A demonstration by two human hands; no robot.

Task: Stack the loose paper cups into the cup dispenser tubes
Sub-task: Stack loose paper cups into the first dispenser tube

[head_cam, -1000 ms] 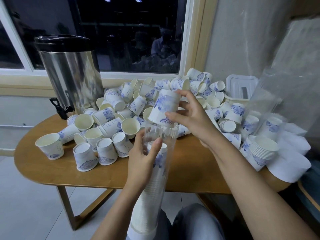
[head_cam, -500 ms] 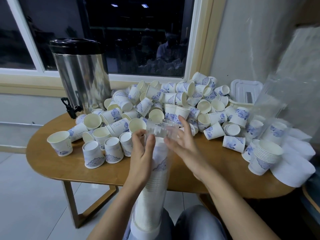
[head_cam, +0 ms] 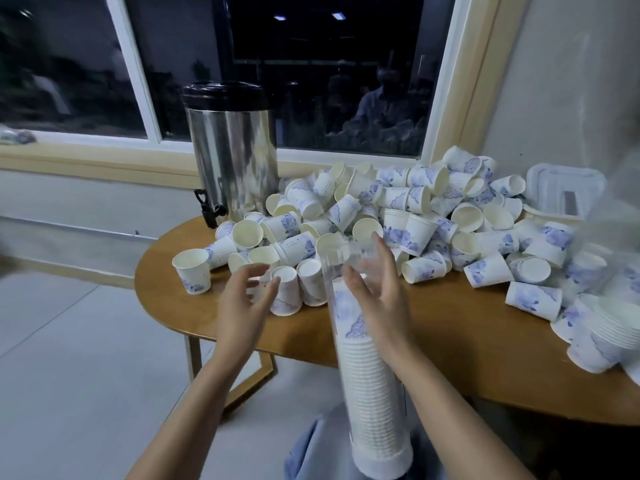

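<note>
A clear cup dispenser tube stands upright on my lap, filled with a stack of white paper cups; a blue-patterned cup sits on top. My right hand holds the tube near its rim, thumb in front and fingers stretched up behind it. My left hand hovers to the tube's left with fingers spread and nothing in it, just short of an upside-down cup. A big heap of loose blue-and-white paper cups covers the round wooden table.
A steel drinks urn with a black tap stands at the table's back left, by the window. A short nested cup stack lies at the right edge. A white plastic lid sits back right. One upright cup stands far left.
The cup my right hand held has gone down into the tube. My left hand has let go of the tube and moved left toward the upside-down cups, while my right hand now steadies the tube.
</note>
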